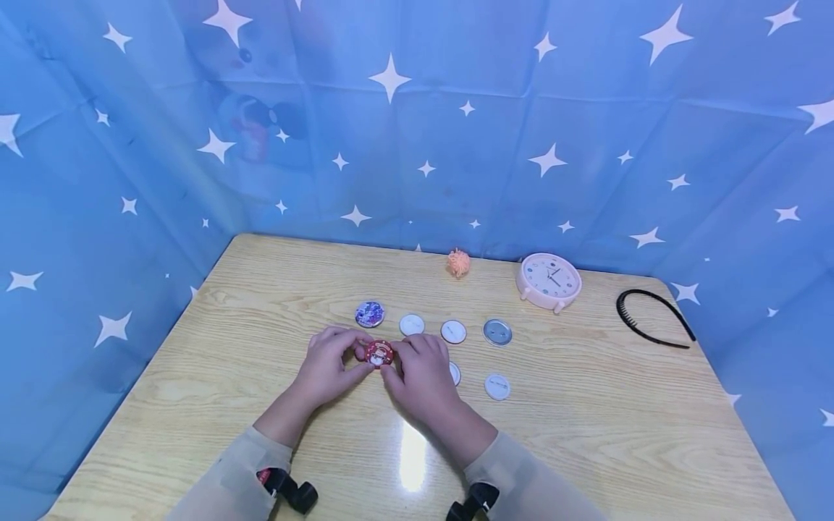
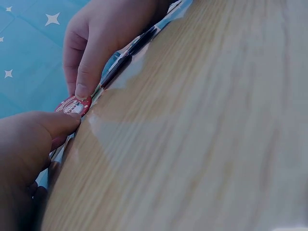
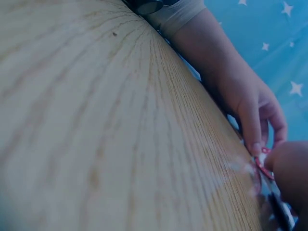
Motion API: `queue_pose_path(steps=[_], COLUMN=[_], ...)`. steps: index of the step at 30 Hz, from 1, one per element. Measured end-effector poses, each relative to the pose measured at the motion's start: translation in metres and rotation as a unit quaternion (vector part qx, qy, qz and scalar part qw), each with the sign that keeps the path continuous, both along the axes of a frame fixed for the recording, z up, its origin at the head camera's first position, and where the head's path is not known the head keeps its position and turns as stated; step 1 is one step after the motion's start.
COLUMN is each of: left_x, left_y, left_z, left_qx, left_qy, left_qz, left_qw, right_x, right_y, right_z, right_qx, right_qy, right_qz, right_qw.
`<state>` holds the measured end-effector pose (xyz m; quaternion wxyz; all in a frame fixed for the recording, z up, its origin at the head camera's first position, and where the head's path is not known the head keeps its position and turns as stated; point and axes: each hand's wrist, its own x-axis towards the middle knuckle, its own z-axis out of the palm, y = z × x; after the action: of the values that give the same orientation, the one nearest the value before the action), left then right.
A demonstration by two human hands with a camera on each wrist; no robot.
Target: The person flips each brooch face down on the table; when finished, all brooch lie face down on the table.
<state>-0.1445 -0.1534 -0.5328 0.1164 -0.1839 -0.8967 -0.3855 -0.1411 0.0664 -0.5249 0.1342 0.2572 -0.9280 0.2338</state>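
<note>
A red round button badge (image 1: 379, 354) with a printed picture faces up between the two hands, low over the table. My left hand (image 1: 329, 367) pinches its left edge with thumb and forefinger. On the opposite edge, the thumb and fingers of my right hand (image 1: 423, 376) grip it too. In the left wrist view, both thumbs lie on the rim of the red badge (image 2: 73, 106). The right wrist view shows only its edge, partly behind the near hand. Just beyond the hands lies a blue-purple picture badge (image 1: 369, 314), and a white-backed badge (image 1: 455, 373) is partly covered by my right hand.
More badges lie pin side up to the right, among them a white one (image 1: 453, 331), a silver one (image 1: 498, 332) and another white one (image 1: 497, 386). Farther back are an orange fuzzy ball (image 1: 459, 263), a pink clock (image 1: 550, 281) and a black headband (image 1: 625, 316). A starry blue curtain (image 1: 391, 145) borders the table.
</note>
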Motion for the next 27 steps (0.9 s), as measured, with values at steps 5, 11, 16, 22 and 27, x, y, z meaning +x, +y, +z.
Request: queue_pose_path(steps=[5, 11, 16, 22, 27], left_x=[-0.0008, -0.0002, -0.0002, 0.0001, -0.001], left_y=[-0.0004, -0.0003, -0.0001, -0.0006, -0.0006], left_z=[-0.0005, -0.0003, -0.0017, -0.0047, -0.0061], left_qx=[0.003, 0.009, 0.012, 0.019, 0.02], left_qy=[0.002, 0.015, 0.026, 0.045, 0.047], left_qz=[-0.001, -0.001, 0.0, -0.001, -0.002], left_qw=[1.0, 0.9999, 0.9996, 0.9988, 0.9987], right_x=[0.0001, -0.0005, -0.0019, -0.0027, -0.0028], right_y=[0.0003, 0.0001, 0.0009, 0.0013, 0.001], right_z=[0.0005, -0.0003, -0.0001, 0.001, 0.0026], right_qx=[-0.008, -0.021, -0.029, -0.05, -0.054], right_qy=[0.007, 0.029, 0.049, 0.051, 0.058], right_qz=[0.001, -0.007, -0.005, 0.009, 0.008], right_qw=[0.9999, 0.9993, 0.9984, 0.9974, 0.9968])
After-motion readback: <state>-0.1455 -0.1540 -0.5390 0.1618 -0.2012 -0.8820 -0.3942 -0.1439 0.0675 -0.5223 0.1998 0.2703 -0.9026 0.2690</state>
